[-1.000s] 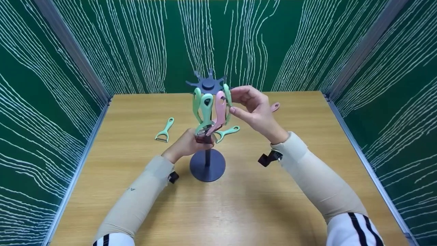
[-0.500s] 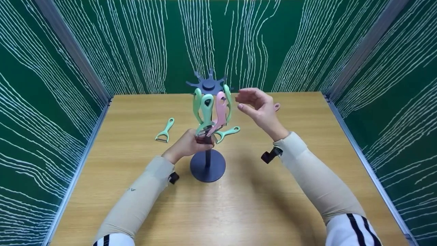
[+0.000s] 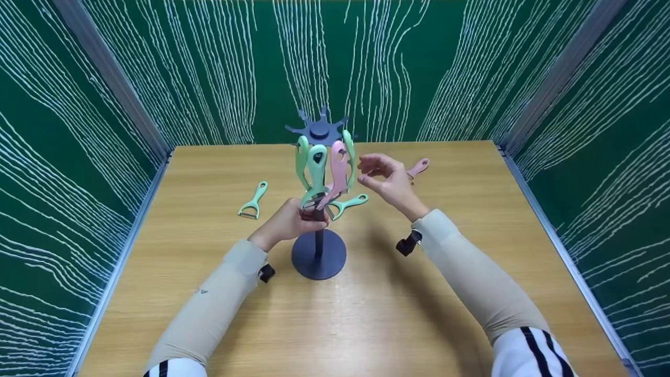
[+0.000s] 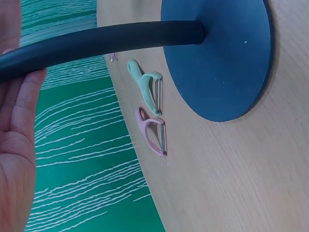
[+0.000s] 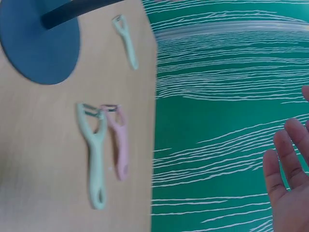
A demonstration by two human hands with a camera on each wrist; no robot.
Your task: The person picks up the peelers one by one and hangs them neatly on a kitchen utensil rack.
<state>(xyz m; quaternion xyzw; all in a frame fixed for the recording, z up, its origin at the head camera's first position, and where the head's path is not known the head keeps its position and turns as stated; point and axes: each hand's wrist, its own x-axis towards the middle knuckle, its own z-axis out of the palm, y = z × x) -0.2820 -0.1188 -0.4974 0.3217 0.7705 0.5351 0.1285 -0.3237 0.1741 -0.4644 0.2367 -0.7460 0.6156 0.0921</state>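
A dark stand with a round base (image 3: 319, 264) and a spoked top (image 3: 320, 130) stands upright in the head view. My left hand (image 3: 290, 220) grips its pole (image 4: 106, 46) below the hanging peelers. Hooked on the near spokes are a green peeler (image 3: 301, 162), a mint peeler (image 3: 317, 165), a pink peeler (image 3: 338, 165) and, at the right, another green peeler (image 3: 350, 157). My right hand (image 3: 390, 180), fingers loosely bent and holding nothing, is just right of that last one. In the right wrist view its fingers (image 5: 289, 154) stand apart from everything.
On the wooden table (image 3: 209, 251) lie a mint peeler (image 3: 255, 199) left of the stand, a second mint peeler (image 3: 352, 201) behind it, and a pink peeler (image 3: 420, 166) partly hidden behind my right hand. Green white-streaked walls (image 3: 445, 63) enclose the table's back and sides.
My right hand has left the rightmost green peeler, drawn off to the right, then dropped lower and slightly back left. That peeler stays hanging. My left hand has kept its place.
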